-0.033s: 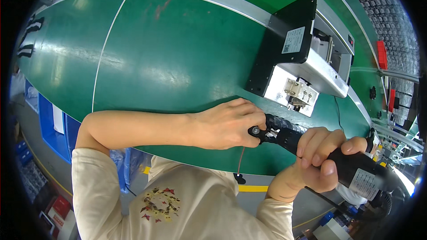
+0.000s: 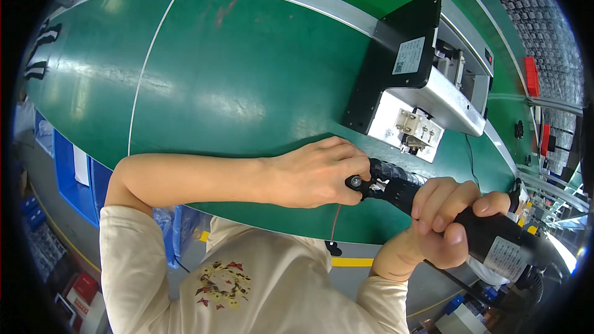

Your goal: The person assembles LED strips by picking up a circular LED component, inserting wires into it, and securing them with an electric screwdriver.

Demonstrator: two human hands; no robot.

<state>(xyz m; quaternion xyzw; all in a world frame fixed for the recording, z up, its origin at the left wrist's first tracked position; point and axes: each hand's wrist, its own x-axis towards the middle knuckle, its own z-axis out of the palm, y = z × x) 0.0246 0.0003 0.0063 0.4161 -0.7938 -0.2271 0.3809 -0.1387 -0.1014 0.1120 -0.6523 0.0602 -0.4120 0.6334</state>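
My right hand (image 2: 447, 213) is wrapped around a black electric screwdriver (image 2: 495, 232) with a white label on its body. Its nose points left, and the metal bit meets a small black part (image 2: 366, 187) with a round silver screw or pin. My left hand (image 2: 325, 173) is closed on that part, and its fingers hide most of it. Just beyond the screwdriver's nose lies a dark, shiny, ribbed piece (image 2: 388, 169), partly covered. Beneath the left hand a thin red wire (image 2: 335, 224) runs toward the table's near edge.
A black and silver bench machine (image 2: 396, 62) with a metal fixture (image 2: 418, 127) stands on the green table (image 2: 229, 80), beyond my right hand. Blue bins (image 2: 68, 170) sit below the table at the left. A dark cable (image 2: 445, 272) hangs near my right forearm.
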